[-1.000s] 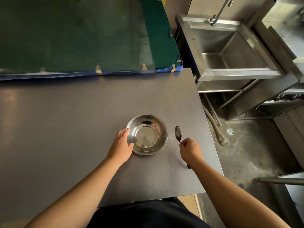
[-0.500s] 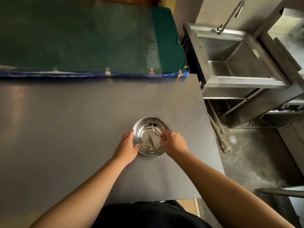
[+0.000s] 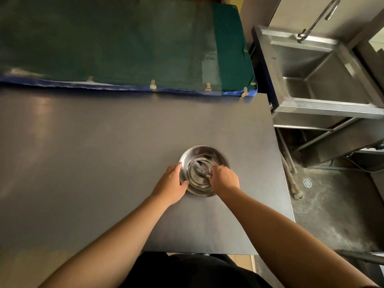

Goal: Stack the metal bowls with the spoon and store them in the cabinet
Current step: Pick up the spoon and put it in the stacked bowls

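A shiny metal bowl (image 3: 202, 154) stands on the dark grey table (image 3: 104, 152), near its right side. It looks like a stack of bowls, though I cannot tell how many. My left hand (image 3: 172, 183) grips the bowl's left rim. My right hand (image 3: 225, 178) reaches over the right rim and pinches the handle of a metal spoon (image 3: 202, 166), whose head lies inside the bowl. The spoon's handle end is hidden under my fingers.
A green mat with a blue edge (image 3: 124, 44) lies along the table's far side. To the right stands a steel sink (image 3: 324, 75) with a tap (image 3: 318, 17). Below it are pipes and a concrete floor with a drain (image 3: 307, 182). The table's right edge is close to the bowl.
My right hand lifted the spoon from the table beside the bowl and brought it left into the bowl. The left hand stayed on the rim. The view has shifted slightly.
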Demonstrator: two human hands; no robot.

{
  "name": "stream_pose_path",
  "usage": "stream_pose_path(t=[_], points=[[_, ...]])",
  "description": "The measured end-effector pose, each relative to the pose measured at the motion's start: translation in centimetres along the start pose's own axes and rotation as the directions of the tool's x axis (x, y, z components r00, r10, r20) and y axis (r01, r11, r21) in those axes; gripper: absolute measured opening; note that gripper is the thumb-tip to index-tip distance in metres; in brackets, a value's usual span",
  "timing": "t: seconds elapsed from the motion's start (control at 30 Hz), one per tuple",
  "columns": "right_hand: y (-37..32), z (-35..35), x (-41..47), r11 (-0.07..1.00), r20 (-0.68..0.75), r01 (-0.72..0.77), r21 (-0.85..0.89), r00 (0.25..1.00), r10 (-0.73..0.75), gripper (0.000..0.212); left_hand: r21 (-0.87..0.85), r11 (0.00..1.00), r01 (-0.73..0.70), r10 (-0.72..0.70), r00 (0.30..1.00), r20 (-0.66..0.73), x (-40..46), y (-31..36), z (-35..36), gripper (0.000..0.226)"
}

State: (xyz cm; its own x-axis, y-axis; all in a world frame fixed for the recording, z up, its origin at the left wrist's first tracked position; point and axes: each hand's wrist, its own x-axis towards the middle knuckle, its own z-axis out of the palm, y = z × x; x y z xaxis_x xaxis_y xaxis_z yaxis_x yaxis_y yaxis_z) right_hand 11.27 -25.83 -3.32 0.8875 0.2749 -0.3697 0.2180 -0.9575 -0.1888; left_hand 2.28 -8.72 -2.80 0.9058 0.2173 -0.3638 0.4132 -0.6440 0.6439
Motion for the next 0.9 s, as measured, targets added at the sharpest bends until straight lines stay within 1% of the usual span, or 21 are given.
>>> stream_pose_path(t=[0.17, 0.3, 0.4, 0.47, 0.57, 0.63, 0.7, 0.77, 0.83, 0.9], points=[[-0.2, 0.2, 0.3, 1.000, 0.016, 0.019, 0.001, 1.000, -0.019, 0.017, 0.082, 0.996, -0.040, 0.039, 0.999, 0.015, 0.2, 0.1, 0.1, 0.071], [0.1, 0.2, 0.5, 0.999, 0.045, 0.042, 0.025, 0.998, -0.043, 0.018, 0.108, 0.993, -0.054, 0.053, 0.999, 0.010, 0.6, 0.6, 0.1, 0.070], [0.4, -0.1, 0.5, 0.997, 0.047, 0.056, 0.059, 0.997, -0.059, 0.021, 0.098, 0.995, -0.035, 0.034, 0.999, 0.011, 0.9, 1.0, 0.1, 0.072], [0.7, -0.6, 0.4, 0.995, 0.030, 0.052, 0.085, 0.998, -0.055, 0.025, 0.088, 0.996, -0.024, 0.023, 1.000, 0.008, 1.0, 1.1, 0.0, 0.071], [1.6, -1.5, 0.2, 0.991, -0.014, 0.057, 0.122, 0.998, -0.055, 0.037, 0.066, 0.998, -0.009, 0.009, 1.000, 0.000, 1.4, 1.4, -0.1, 0.066], [2.3, -2.1, -0.1, 0.989, -0.048, 0.059, 0.135, 0.997, -0.053, 0.040, 0.036, 0.999, 0.004, -0.003, 1.000, -0.012, 1.7, 1.6, -0.3, 0.063], [3.0, -2.6, -0.4, 0.988, -0.064, 0.039, 0.149, 0.998, -0.030, 0.039, 0.003, 1.000, 0.026, -0.026, 0.999, -0.019, 2.0, 1.8, -0.5, 0.058], [3.8, -2.8, -0.6, 0.986, -0.051, 0.003, 0.169, 0.999, 0.006, 0.036, -0.005, 0.999, 0.047, -0.047, 0.999, -0.022, 2.4, 1.8, -0.7, 0.046], [4.5, -2.7, -0.7, 0.979, -0.022, -0.042, 0.198, 0.999, 0.047, 0.041, -0.007, 0.997, 0.074, -0.074, 0.997, -0.024, 2.8, 1.8, -0.8, 0.038], [5.0, -2.4, -0.7, 0.964, 0.006, -0.098, 0.248, 0.995, 0.100, 0.049, -0.003, 0.995, 0.103, -0.103, 0.994, -0.022, 3.1, 1.7, -0.7, 0.043]])
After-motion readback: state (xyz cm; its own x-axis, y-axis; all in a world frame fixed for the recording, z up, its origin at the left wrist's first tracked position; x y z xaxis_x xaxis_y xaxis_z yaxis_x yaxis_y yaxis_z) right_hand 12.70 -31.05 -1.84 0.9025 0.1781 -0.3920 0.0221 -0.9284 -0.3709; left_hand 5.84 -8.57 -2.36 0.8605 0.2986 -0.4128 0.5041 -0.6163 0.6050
